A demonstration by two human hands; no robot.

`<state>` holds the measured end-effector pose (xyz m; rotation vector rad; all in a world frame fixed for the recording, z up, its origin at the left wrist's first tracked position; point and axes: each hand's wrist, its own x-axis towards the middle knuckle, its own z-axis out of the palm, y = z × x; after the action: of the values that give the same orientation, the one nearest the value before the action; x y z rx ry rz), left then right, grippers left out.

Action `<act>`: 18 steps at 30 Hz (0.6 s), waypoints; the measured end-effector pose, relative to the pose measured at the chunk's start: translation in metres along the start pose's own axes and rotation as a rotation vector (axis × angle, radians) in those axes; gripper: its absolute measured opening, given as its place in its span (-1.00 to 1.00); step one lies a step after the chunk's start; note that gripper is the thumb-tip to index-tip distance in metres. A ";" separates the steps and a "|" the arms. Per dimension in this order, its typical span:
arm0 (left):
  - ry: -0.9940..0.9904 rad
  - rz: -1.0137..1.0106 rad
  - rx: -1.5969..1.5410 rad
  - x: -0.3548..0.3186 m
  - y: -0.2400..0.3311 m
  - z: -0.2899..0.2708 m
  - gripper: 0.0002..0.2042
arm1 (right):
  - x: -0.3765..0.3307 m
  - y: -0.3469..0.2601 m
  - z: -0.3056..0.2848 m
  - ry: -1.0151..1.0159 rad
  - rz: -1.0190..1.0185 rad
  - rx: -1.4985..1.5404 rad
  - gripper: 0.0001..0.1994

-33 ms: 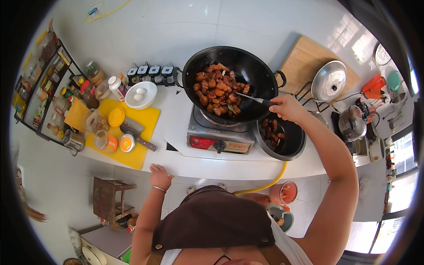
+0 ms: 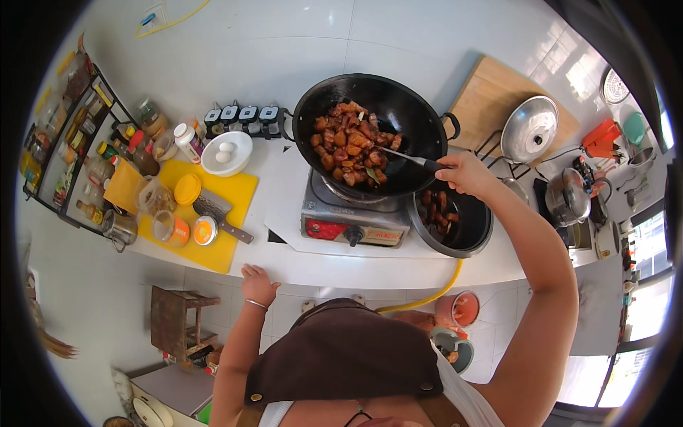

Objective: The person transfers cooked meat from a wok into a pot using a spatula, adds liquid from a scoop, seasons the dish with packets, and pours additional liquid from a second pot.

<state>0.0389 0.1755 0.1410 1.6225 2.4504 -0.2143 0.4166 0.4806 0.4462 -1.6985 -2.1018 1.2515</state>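
My right hand [image 2: 461,175] grips the dark handle of a spatula [image 2: 404,154], whose metal end reaches into the food. Around it is a black two-handled wok [image 2: 416,117], standing on a gas stove [image 2: 354,213]. Browned, glossy chunks of meat [image 2: 348,146] are heaped in the wok's left half, with a few leaf-like bits among them. At the counter's front edge rests my left hand [image 2: 260,286], fingers stretched out and holding nothing. A cleaver [image 2: 224,217] lies nearby on a yellow cutting board [image 2: 238,206].
Right of the stove sits a dark pot [image 2: 469,231] holding more brown pieces. A wooden board [image 2: 477,99] and a metal lid [image 2: 530,130] lean behind. Two eggs fill part of a white bowl [image 2: 235,164]. Jars and a spice rack [image 2: 78,160] crowd the left. A yellow hose [image 2: 445,288] hangs below.
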 end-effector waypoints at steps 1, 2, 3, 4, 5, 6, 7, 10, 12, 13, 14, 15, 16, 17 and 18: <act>0.003 0.002 -0.002 0.000 0.001 0.001 -0.13 | -0.009 -0.003 -0.004 0.012 0.020 0.035 -0.76; 0.006 0.003 -0.003 0.000 0.001 0.001 -0.13 | -0.016 -0.006 -0.008 0.014 0.026 0.042 -0.75; 0.009 0.003 -0.005 -0.001 0.001 0.001 -0.13 | -0.022 -0.007 -0.013 0.017 0.031 0.050 -0.74; -0.007 0.000 -0.006 0.000 0.002 0.001 -0.14 | -0.029 -0.009 -0.017 0.020 0.036 0.057 -0.73; -0.023 -0.005 -0.007 0.000 0.003 0.001 -0.15 | -0.036 -0.012 -0.021 0.022 0.040 0.057 -0.71; -0.039 -0.010 -0.008 0.000 0.003 0.001 -0.16 | -0.038 -0.009 -0.024 0.037 0.012 0.068 -0.70; -0.012 -0.004 -0.008 0.001 0.002 0.004 -0.15 | -0.041 -0.007 -0.026 0.052 -0.018 0.078 -0.70; 0.044 0.002 -0.015 0.001 -0.001 0.013 -0.14 | -0.054 -0.013 -0.030 0.064 -0.001 0.077 -0.70; 0.048 -0.007 -0.029 0.000 -0.001 0.012 -0.14 | -0.062 -0.016 -0.030 0.060 0.033 0.071 -0.69; 0.049 -0.006 -0.035 -0.001 -0.001 0.011 -0.14 | -0.064 -0.013 -0.031 0.062 0.041 0.083 -0.71; 0.049 -0.004 -0.042 -0.002 0.000 0.009 -0.15 | -0.065 -0.009 -0.032 0.064 0.050 0.095 -0.72; 0.049 -0.003 -0.048 -0.002 0.000 0.007 -0.15 | -0.067 -0.007 -0.033 0.066 0.058 0.107 -0.74; 0.056 0.002 -0.044 -0.002 -0.001 0.009 -0.15 | -0.069 -0.006 -0.033 0.055 0.073 0.110 -0.74; 0.063 0.007 -0.039 -0.002 -0.002 0.012 -0.15 | -0.071 -0.007 -0.034 0.043 0.088 0.114 -0.74; 0.070 0.013 -0.035 -0.002 -0.004 0.014 -0.15 | -0.074 -0.007 -0.035 0.032 0.103 0.117 -0.73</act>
<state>0.0375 0.1690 0.1279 1.6572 2.4792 -0.1140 0.4572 0.4339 0.5001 -1.7827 -1.9052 1.3378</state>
